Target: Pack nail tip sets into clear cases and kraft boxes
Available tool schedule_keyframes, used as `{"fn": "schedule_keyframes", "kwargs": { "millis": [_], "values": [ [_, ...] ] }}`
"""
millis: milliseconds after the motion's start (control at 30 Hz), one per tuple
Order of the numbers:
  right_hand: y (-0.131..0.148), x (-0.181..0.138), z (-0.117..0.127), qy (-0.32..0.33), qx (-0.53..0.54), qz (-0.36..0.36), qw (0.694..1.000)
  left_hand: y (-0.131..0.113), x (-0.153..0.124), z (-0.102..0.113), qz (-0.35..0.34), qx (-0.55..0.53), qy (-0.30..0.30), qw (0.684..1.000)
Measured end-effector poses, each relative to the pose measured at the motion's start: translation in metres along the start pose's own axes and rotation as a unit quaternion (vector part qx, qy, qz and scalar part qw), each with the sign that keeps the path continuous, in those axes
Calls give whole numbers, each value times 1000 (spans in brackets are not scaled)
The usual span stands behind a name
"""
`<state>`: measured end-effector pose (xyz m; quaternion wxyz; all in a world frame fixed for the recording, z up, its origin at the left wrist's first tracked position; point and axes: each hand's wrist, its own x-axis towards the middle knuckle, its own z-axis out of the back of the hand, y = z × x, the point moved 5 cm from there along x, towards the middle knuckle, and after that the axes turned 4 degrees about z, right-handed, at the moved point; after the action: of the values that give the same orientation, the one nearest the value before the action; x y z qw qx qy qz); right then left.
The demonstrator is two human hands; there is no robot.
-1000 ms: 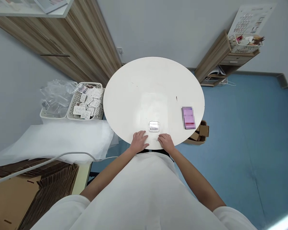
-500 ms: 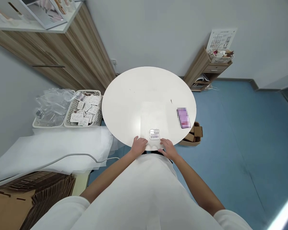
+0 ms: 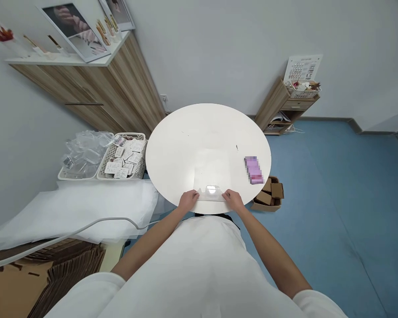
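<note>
My left hand [image 3: 188,201] and my right hand [image 3: 234,200] are closed, each pinching a corner of a thin translucent white sheet [image 3: 212,167] on the round white table. Its near end is folded over a small clear plastic case [image 3: 211,189] between my hands. The covered case shows only faintly, with a bright glare on top, and the small items in it cannot be made out now.
A blurred purple rectangular object [image 3: 254,170] lies on the table [image 3: 185,126] at right. A small dark thing [image 3: 236,147] lies near it. Left of the table stand a basket of cards [image 3: 142,170], clear plastic packaging [image 3: 86,152] and stacked white sheets [image 3: 96,201]. A cardboard box [image 3: 267,207] stands on the floor.
Both hands have gone from resting beside the uncovered case to gripping the sheet's near edge, which now lies over the case. The camera view has tilted up slightly.
</note>
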<state>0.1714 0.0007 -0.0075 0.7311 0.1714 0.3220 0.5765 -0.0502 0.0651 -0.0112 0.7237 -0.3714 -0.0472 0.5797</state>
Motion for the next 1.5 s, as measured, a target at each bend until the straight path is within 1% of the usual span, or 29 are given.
{"fn": "schedule_keyframes", "kwargs": {
  "millis": [133,200,267,300,333,367,433,500,567,600,633,700,733,767,800,867,933,1000,1100,1233,1333,1400,1500],
  "values": [
    [-1,14,-1,14,-22,-41,999,-1,4,-5,51,28,-28,998],
    [0,17,-4,14,-41,-50,998,-5,2,-4,55,47,-66,995],
    [1,17,-6,13,-63,-57,996,-14,-3,-1,23,59,-121,991],
    [1,18,-7,12,-71,-57,996,-19,-6,0,-7,58,-140,988],
    [2,18,-8,10,-76,-55,996,-25,-10,-1,-42,52,-145,987],
    [2,19,-8,9,-79,-53,995,-31,-13,-3,-80,43,-132,987],
    [2,20,-8,11,-79,-51,996,-41,-21,-10,-159,25,-64,985],
    [1,21,-8,21,-76,-55,995,-47,-26,-18,-208,16,-5,978],
    [1,20,-7,26,-70,-56,996,-49,-28,-21,-220,22,14,975],
    [2,19,-5,13,-68,-50,996,-49,-27,-22,-218,28,14,975],
    [4,17,-2,-13,-72,-36,997,-49,-26,-22,-217,34,13,975],
    [11,10,5,-85,-93,20,992,-49,-24,-22,-221,44,13,974],
    [17,5,7,-110,-108,62,986,-49,-22,-22,-224,48,13,973],
    [23,1,7,-115,-122,113,979,-49,-21,-22,-226,51,13,973],
    [29,-2,4,-99,-132,166,972,-49,-19,-21,-227,53,12,973],
    [38,-5,-6,-33,-138,250,958,-49,-16,-20,-229,52,10,972],
    [42,-2,-14,18,-137,280,950,-49,-13,-20,-236,56,9,970],
    [42,6,-18,44,-133,275,951,-49,-10,-22,-239,76,12,968],
    [42,17,-21,67,-131,270,952,-50,-6,-24,-234,134,23,963],
    [45,13,-21,75,-123,255,956,-52,-11,-22,-241,214,36,946],
    [47,1,-21,101,-99,235,962,-53,-20,-16,-265,227,46,936],
    [50,-6,-20,123,-89,225,962,-53,-24,-13,-276,224,66,932],
    [54,-6,-14,126,-92,214,964,-54,-21,-8,-264,215,84,936]
  ]
}}
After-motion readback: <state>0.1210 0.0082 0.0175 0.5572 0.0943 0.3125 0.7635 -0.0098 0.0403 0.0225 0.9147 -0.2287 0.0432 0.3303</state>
